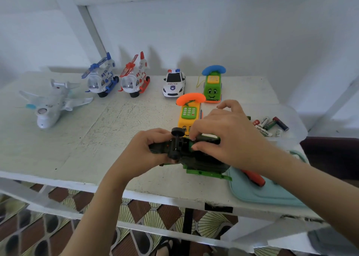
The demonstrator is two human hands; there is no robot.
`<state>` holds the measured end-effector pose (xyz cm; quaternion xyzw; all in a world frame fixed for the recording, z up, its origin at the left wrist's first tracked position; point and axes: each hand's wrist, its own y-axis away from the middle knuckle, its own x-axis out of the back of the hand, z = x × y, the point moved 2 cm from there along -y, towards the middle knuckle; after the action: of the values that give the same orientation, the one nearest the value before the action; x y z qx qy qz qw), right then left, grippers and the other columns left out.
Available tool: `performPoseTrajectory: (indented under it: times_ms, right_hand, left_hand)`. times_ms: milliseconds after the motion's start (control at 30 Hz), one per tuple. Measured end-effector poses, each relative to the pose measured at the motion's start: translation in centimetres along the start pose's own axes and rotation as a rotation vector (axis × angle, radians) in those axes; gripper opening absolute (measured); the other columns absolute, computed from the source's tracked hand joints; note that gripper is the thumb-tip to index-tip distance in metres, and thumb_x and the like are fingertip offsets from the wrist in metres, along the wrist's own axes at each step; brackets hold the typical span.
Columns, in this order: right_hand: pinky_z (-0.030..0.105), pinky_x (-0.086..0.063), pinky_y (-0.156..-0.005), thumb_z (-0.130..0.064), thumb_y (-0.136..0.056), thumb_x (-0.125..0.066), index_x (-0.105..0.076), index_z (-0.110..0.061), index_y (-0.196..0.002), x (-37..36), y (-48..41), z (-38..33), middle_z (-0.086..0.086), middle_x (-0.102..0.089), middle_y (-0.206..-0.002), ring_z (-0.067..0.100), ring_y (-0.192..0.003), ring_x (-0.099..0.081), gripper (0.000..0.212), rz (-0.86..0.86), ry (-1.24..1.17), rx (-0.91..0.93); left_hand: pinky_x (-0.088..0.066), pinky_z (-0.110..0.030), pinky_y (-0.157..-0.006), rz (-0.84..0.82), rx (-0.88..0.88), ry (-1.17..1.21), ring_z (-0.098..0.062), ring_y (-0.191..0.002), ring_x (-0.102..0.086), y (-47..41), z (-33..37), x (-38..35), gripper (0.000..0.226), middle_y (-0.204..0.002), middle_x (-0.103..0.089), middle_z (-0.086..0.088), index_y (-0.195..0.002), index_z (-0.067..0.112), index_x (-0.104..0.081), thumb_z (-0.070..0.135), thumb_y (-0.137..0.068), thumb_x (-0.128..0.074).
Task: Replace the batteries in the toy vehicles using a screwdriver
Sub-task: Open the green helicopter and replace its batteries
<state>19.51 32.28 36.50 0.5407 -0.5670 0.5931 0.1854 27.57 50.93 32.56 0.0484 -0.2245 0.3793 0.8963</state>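
Worn white worktop (pixel 87 139) against a white wall, with a dark green toy vehicle (pixel 204 158) belly-up near its front edge.
The left hand (pixel 147 149) has its fingers wrapped round the toy's left end by a black wheel. The right hand (pixel 223 131) pinches at the underside with thumb and forefinger. Just right, an orange-handled screwdriver (pixel 254 178) lies on a teal tray (pixel 262 196), with the batteries (pixel 272 125) farther right.

dark green toy helicopter (pixel 202 161) lies upturned, underside showing.
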Motion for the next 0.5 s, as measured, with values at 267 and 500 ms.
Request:
performPoseTrajectory:
  times_ms: [267, 500]
  right_hand:
    - [0.035, -0.022, -0.099, -0.030, -0.072, -0.067, -0.064, -0.026, -0.083, -0.6, 0.3, -0.1, -0.016, -0.066, -0.067, 0.012, -0.070, -0.061, 0.012, -0.019, 0.143, 0.029]
    - [0.045, -0.025, -0.098, -0.031, -0.086, -0.047, -0.075, -0.032, -0.091, -0.8, 1.2, -0.3, -0.013, -0.070, -0.074, 0.016, -0.071, -0.061, 0.029, -0.089, 0.262, 0.076]
  left_hand:
    - [-0.052, -0.020, -0.061, -0.034, -0.020, -0.044, -0.008, -0.073, -0.065, -0.6, 0.5, 0.1, 0.036, -0.094, -0.068, 0.008, -0.094, 0.031, -0.077, 0.012, -0.063, -0.079]
    - [-0.049, -0.012, -0.065, -0.063, -0.021, -0.075, -0.002, -0.079, -0.066, -1.1, 0.9, 0.0, 0.041, -0.095, -0.069, 0.008, -0.097, 0.020, -0.075, -0.008, -0.067, -0.080]
